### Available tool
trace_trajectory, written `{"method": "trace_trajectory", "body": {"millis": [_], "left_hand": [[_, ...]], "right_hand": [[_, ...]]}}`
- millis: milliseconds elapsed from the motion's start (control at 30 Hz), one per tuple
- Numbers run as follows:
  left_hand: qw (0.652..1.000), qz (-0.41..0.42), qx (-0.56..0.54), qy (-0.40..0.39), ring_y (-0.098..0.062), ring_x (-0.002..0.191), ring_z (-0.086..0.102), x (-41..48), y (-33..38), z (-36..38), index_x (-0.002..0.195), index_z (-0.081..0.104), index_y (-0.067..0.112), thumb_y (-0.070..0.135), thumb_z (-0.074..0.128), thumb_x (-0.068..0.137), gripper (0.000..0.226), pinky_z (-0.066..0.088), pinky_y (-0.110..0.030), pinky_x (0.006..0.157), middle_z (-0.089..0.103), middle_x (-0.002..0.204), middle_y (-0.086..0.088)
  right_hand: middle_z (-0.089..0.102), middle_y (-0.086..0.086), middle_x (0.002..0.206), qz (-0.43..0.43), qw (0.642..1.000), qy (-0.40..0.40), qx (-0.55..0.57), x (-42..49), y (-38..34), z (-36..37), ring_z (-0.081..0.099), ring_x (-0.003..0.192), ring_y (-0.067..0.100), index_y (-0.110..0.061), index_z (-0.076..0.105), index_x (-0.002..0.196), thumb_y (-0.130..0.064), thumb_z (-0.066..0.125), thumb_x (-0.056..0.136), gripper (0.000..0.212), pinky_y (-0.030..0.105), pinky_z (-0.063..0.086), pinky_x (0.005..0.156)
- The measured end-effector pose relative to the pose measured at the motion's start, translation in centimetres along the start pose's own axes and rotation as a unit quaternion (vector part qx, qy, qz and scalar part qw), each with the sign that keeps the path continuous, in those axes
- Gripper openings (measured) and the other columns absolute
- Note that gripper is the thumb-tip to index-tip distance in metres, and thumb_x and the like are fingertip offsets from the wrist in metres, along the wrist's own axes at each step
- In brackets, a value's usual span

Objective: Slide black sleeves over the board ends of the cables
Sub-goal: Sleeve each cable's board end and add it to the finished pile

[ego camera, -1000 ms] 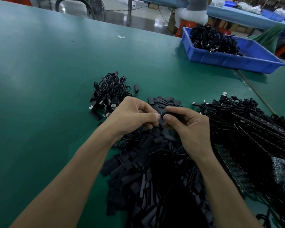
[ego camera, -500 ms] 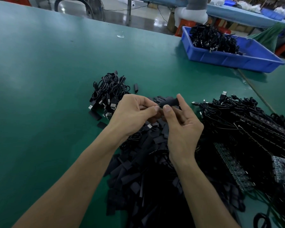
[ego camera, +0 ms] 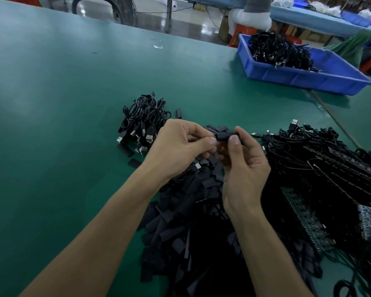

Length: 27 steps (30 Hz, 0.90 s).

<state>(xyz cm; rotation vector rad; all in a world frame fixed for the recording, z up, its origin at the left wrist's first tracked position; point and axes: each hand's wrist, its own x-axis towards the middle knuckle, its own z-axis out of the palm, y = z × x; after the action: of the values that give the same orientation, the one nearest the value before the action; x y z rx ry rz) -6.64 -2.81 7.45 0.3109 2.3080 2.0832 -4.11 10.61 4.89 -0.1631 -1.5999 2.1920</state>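
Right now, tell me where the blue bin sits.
Head view, upper right: the blue bin rests on the green table, beyond the right-hand cable pile.

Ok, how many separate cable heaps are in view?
3: a small bundle beyond the left hand, a big heap at the right, a pile in the blue tray. More may be hidden.

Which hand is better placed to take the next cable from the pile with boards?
Probably the right hand: the board cable pile lies beside it; the left hand sits beyond the sleeve both pinch.
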Motion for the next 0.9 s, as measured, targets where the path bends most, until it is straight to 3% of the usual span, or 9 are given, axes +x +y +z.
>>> {"method": "trace_trajectory", "body": {"millis": [200, 333, 467, 533, 600, 667, 767, 833, 900], "left_hand": [[0.995, -0.016, 0.093, -0.043, -0.01, 0.09, 0.073, 0.1, -0.2, -1.4, 0.105, 0.073, 0.024, 0.03, 0.084, 0.081, 0.027, 0.059, -0.033, 0.089, 0.077, 0.093, 0.006], [0.961, -0.05, 0.262, -0.073, -0.033, 0.088, 0.069, 0.1, -0.7, -2.0, 0.093, 0.075, 0.021, 0.045, 0.063, 0.095, 0.027, 0.055, -0.049, 0.083, 0.074, 0.097, -0.014], [0.974, -0.023, 0.225, 0.005, -0.028, 0.085, 0.072, 0.2, -0.4, -1.7, 0.068, 0.068, 0.023, 0.047, 0.046, 0.103, 0.048, 0.056, -0.043, 0.082, 0.076, 0.089, -0.011], [0.983, 0.003, 0.17, 0.065, -0.012, 0.07, 0.071, 0.5, -0.2, -1.7, 0.062, 0.057, 0.02, 0.043, 0.04, 0.106, 0.053, 0.057, -0.035, 0.073, 0.076, 0.073, 0.004], [0.983, 0.021, 0.144, 0.109, -0.015, 0.053, 0.062, 0.8, -0.4, -1.9, 0.063, 0.052, 0.015, 0.042, 0.035, 0.108, 0.055, 0.054, -0.033, 0.065, 0.068, 0.056, 0.003], [0.983, 0.015, 0.095, 0.155, -0.014, 0.044, 0.048, 1.2, -0.7, -2.1, 0.065, 0.043, 0.012, 0.04, 0.034, 0.108, 0.053, 0.051, -0.029, 0.055, 0.049, 0.049, 0.004], [0.977, -0.018, 0.048, 0.206, -0.014, 0.053, 0.036, 2.2, -1.0, -3.0, 0.075, 0.045, 0.011, 0.036, 0.034, 0.109, 0.044, 0.043, -0.033, 0.058, 0.037, 0.061, 0.005], [0.973, -0.031, 0.068, 0.217, -0.014, 0.059, 0.037, 3.3, -0.9, -3.9, 0.086, 0.056, 0.013, 0.031, 0.035, 0.109, 0.035, 0.041, -0.038, 0.067, 0.04, 0.065, 0.006], [0.972, -0.04, 0.097, 0.212, -0.019, 0.067, 0.036, 4.7, -0.7, -5.1, 0.087, 0.053, 0.02, 0.022, 0.039, 0.107, 0.024, 0.037, -0.038, 0.07, 0.045, 0.078, -0.003]], "right_hand": [[0.069, -0.002, 0.072, 0.015, 0.998, 0.015, 0.061, 1.5, -2.4, 0.0, 0.067, 0.064, 0.014, -0.009, 0.067, 0.102, -0.001, 0.06, 0.097, 0.012, 0.022, 0.05, 0.059], [0.069, 0.0, 0.073, 0.027, 0.995, 0.036, 0.084, 2.3, -3.4, -0.2, 0.067, 0.064, 0.014, -0.008, 0.066, 0.102, -0.002, 0.061, 0.096, 0.01, 0.022, 0.051, 0.059], [0.071, 0.003, 0.075, 0.027, 0.997, 0.026, 0.069, 2.6, -3.6, -0.7, 0.069, 0.068, 0.016, -0.01, 0.063, 0.109, -0.004, 0.061, 0.097, 0.013, 0.022, 0.052, 0.061], [0.075, 0.007, 0.082, 0.042, 0.999, -0.017, 0.012, 2.5, -3.4, -0.9, 0.07, 0.072, 0.017, -0.015, 0.059, 0.12, -0.008, 0.061, 0.098, 0.024, 0.022, 0.053, 0.062], [0.077, 0.005, 0.088, 0.056, 0.989, -0.097, -0.094, 2.1, -3.4, -1.4, 0.071, 0.074, 0.014, -0.021, 0.06, 0.122, -0.015, 0.064, 0.096, 0.027, 0.02, 0.054, 0.063], [0.077, -0.004, 0.095, 0.055, 0.942, -0.237, -0.229, 1.8, -3.5, -2.0, 0.072, 0.082, 0.009, -0.028, 0.066, 0.115, -0.027, 0.071, 0.09, 0.026, 0.021, 0.058, 0.071], [0.072, -0.018, 0.108, 0.104, 0.798, -0.461, -0.374, 1.5, -3.8, -3.2, 0.068, 0.101, -0.001, -0.037, 0.069, 0.114, -0.046, 0.085, 0.074, 0.044, 0.024, 0.056, 0.091], [0.067, -0.025, 0.115, 0.134, 0.715, -0.523, -0.445, 1.3, -3.7, -3.8, 0.061, 0.108, -0.008, -0.043, 0.067, 0.115, -0.05, 0.087, 0.068, 0.051, 0.023, 0.05, 0.097], [0.064, -0.024, 0.114, 0.119, 0.692, -0.516, -0.491, 1.1, -3.5, -4.1, 0.058, 0.107, -0.01, -0.043, 0.069, 0.11, -0.044, 0.086, 0.072, 0.041, 0.02, 0.048, 0.095]]}}
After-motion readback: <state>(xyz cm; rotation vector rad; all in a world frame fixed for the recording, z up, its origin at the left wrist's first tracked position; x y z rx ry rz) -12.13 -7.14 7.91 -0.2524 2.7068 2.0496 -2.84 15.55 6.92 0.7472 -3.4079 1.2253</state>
